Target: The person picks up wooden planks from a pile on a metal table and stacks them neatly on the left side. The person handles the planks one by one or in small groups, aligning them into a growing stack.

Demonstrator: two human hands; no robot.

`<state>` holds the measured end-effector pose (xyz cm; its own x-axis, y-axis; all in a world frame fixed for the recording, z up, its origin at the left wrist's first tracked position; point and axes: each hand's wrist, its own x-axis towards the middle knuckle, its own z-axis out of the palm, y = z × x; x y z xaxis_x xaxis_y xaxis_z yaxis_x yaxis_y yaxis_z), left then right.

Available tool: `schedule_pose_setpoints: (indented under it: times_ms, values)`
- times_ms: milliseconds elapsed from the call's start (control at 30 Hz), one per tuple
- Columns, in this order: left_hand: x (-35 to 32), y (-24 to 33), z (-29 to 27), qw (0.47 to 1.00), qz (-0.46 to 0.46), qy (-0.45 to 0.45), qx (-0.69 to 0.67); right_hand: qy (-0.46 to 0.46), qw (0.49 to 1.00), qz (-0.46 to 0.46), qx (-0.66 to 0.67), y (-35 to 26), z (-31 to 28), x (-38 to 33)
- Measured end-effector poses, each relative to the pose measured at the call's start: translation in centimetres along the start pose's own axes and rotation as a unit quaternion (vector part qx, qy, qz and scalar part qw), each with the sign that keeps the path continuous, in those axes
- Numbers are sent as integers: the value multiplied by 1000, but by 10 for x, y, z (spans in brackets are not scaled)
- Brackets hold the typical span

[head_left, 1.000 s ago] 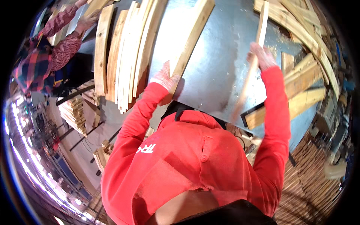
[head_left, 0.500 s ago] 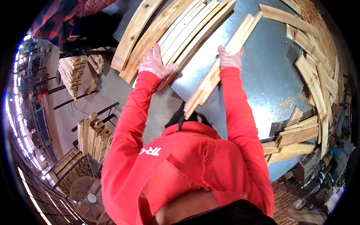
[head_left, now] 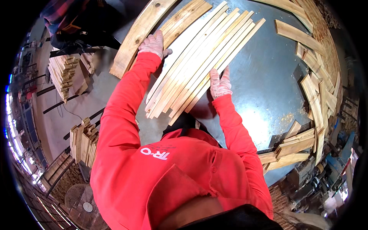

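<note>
A row of narrow wooden strips [head_left: 207, 57] lies side by side on the metal table, slanting from upper right to lower left with uneven near ends. My right hand [head_left: 221, 83], in a pale knit glove, rests against the row's right edge with its fingers stretched and apart. At the row's left is a wide wooden board [head_left: 183, 20]. My gloved left hand [head_left: 154, 45] lies on this board's near end, fingers extended and thumb out to the side. Farther left, a second wide board [head_left: 135, 40] with dark knots lies beside my left hand.
Several loose boards [head_left: 316, 101] lie crossed along the table's right side. Short pieces [head_left: 295, 145] are heaped at its near right corner, by some sawdust. Stacked wood [head_left: 63, 74] and a fan [head_left: 87, 206] stand at the left. A person in plaid [head_left: 63, 17] is at the far left.
The strips from my right hand now lie against the others, and that hand has opened. The narrow strips have separated from the wide board, which my left hand now touches, farther up and left.
</note>
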<state>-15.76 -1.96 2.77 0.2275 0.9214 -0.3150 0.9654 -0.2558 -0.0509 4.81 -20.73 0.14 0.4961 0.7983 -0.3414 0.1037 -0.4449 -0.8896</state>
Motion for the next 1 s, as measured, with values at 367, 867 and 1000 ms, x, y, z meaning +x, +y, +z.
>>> schedule_pose_setpoints:
  times_ms: [367,867,1000]
  values:
    - [52,-42,17,901,144,-139,-385,29,999,17,-1,-9,14,-11]
    - [112,-136,18,958,27,80,-275,21,987,18,159,28,-6,-21]
    - [111,-123,13,962,-179,12,-205,9,997,30,74,39,-4,-18]
